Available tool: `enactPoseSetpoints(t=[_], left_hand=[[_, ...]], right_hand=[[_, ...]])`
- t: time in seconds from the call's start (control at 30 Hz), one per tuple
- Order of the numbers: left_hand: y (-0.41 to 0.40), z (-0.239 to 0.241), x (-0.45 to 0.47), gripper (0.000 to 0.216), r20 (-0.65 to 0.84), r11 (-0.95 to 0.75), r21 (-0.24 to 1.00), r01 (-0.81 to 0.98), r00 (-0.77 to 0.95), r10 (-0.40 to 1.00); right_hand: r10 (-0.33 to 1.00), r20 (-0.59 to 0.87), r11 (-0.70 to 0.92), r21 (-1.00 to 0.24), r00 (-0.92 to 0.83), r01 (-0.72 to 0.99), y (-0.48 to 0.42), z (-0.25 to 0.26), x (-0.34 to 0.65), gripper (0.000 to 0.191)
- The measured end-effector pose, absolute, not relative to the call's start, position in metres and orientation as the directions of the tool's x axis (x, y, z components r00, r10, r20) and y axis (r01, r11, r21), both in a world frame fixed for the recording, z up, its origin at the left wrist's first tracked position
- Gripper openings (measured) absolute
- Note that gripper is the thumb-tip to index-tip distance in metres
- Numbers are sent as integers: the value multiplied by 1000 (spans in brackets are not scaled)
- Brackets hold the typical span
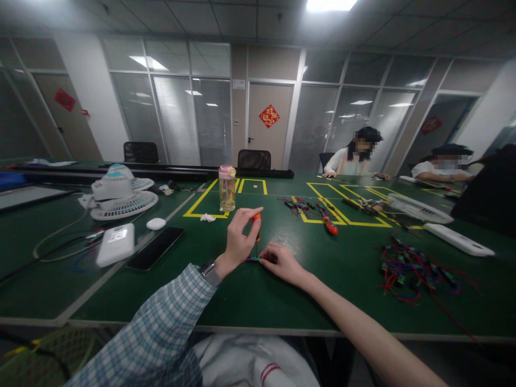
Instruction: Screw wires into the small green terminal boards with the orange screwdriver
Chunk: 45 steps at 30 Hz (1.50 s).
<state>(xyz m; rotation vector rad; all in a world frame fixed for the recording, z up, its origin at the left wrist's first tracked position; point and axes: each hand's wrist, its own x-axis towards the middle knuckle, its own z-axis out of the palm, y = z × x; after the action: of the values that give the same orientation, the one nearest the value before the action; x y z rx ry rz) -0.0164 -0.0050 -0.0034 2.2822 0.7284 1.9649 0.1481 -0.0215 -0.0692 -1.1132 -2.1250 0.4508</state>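
Note:
My left hand (241, 236) is closed round the orange and black handle of a screwdriver (258, 237). The screwdriver stands upright, its shaft pointing down at a small green circuit board (255, 259) with thin wires on the table. Whether the tip touches the board is too small to tell. With curled fingers, my right hand (284, 262) pinches the board's right end against the tabletop. Farther off to the right lie a red-handled tool (331, 226) and a tangle of small wired boards (299, 207).
A larger heap of wired boards (411, 269) lies at right. A pink-lidded bottle (227, 189) stands ahead. On the left are a phone (156, 248), a white power bank (116, 245) and a white fan (123, 204). Two people (357, 153) sit across the green table (226, 309).

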Motion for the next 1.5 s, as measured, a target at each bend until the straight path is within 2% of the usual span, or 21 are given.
enactPoseSetpoints(t=[0.37,0.6,0.97,1.5], left_hand=[[-3,-5,-17,29,908,-887,355,296,115,402],[-4,-4,-16,21,923,-885,328,331,86,375],[-2,-8,-20,31,898,-886,379,268,125,422],[-3,-4,-18,29,912,-894,351,277,115,393]], right_hand=[[828,404,561,-582,-389,589,-23,-68,147,5],[826,407,563,-585,-389,584,-21,-69,147,4],[823,408,568,-578,-395,586,-22,-68,148,4],[821,409,571,-578,-398,583,-23,-66,147,5]])
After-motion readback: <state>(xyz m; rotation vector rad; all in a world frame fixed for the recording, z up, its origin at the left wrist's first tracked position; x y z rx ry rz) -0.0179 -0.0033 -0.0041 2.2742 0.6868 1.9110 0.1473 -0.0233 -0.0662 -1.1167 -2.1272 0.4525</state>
